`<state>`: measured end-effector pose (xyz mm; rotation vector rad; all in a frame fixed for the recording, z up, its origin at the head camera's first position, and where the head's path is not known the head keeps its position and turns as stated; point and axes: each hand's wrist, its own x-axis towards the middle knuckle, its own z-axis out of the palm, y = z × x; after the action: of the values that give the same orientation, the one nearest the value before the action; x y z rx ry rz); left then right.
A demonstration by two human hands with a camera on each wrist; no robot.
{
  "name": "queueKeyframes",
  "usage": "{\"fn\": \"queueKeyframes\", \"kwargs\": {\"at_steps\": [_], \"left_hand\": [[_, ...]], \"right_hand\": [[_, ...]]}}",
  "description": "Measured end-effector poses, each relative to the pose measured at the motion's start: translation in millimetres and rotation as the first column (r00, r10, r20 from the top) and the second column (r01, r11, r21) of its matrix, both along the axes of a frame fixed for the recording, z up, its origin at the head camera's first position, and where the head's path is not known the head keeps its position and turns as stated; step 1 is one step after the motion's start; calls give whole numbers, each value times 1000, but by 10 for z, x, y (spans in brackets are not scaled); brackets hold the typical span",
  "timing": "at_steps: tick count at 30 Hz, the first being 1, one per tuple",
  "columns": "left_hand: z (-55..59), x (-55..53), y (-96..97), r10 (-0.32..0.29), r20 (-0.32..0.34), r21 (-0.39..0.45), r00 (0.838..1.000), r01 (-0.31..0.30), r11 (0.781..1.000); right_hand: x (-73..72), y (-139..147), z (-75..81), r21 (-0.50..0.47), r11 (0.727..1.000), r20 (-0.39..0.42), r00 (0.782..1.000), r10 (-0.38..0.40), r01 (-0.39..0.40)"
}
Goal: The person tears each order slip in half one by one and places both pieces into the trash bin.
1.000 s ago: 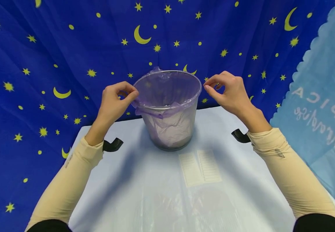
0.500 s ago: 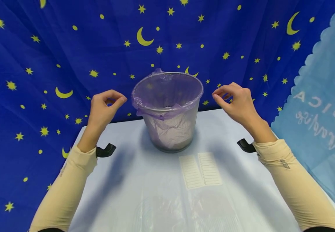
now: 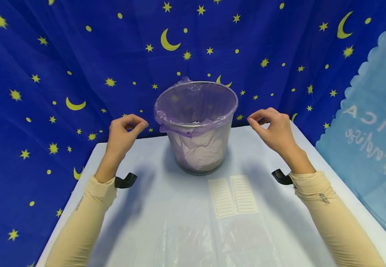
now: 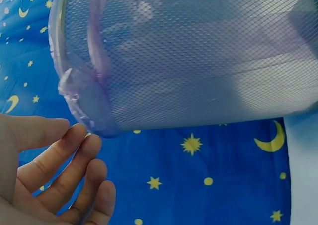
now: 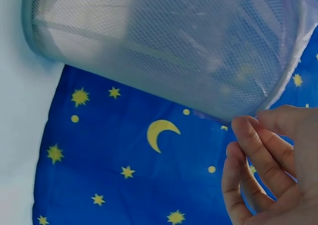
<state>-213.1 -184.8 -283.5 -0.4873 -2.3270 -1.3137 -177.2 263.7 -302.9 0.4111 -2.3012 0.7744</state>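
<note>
A silver mesh trash can point(image 3: 199, 148) stands upright on the table, lined with a thin purple trash bag point(image 3: 179, 128). The bag's edge is folded over the rim and bunches up at the left and back. My left hand point(image 3: 122, 142) hovers left of the rim, thumb and fingertips close together, holding nothing. On the other side my right hand point(image 3: 274, 129) is poised in the same loose curve, also holding nothing. Both hands are apart from the can in the head view. In the left wrist view the bag's crumpled edge point(image 4: 84, 101) shows beyond the fingertips.
Two white lined paper slips point(image 3: 222, 198) lie side by side in front of the can. The table point(image 3: 146, 237) has a pale, shiny plastic cover. A blue curtain point(image 3: 119, 52) with moons and stars hangs behind; a light blue cloth point(image 3: 376, 122) hangs at right.
Both hands have drawn outward from the rim and lowered slightly; the left was at the bag's edge a second ago. The trash can and paper slips stay in place.
</note>
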Motion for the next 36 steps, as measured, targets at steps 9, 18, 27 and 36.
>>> {"fn": "queueKeyframes", "kwargs": {"at_steps": [9,18,27,36], "left_hand": [[-197,3,27,-22,36,27,999,21,999],[-475,37,60,-43,45,51,998,41,998],[-746,94,148,-50,90,75,995,43,996],[-923,96,182,-47,137,76,989,37,996]], "right_hand": [[47,43,-266,-47,999,0,1000,4,-4],[68,56,-533,-77,997,-1,1000,9,-9],[134,-5,-818,-133,991,53,999,2,5],[164,21,-992,-168,986,73,997,7,5]]}}
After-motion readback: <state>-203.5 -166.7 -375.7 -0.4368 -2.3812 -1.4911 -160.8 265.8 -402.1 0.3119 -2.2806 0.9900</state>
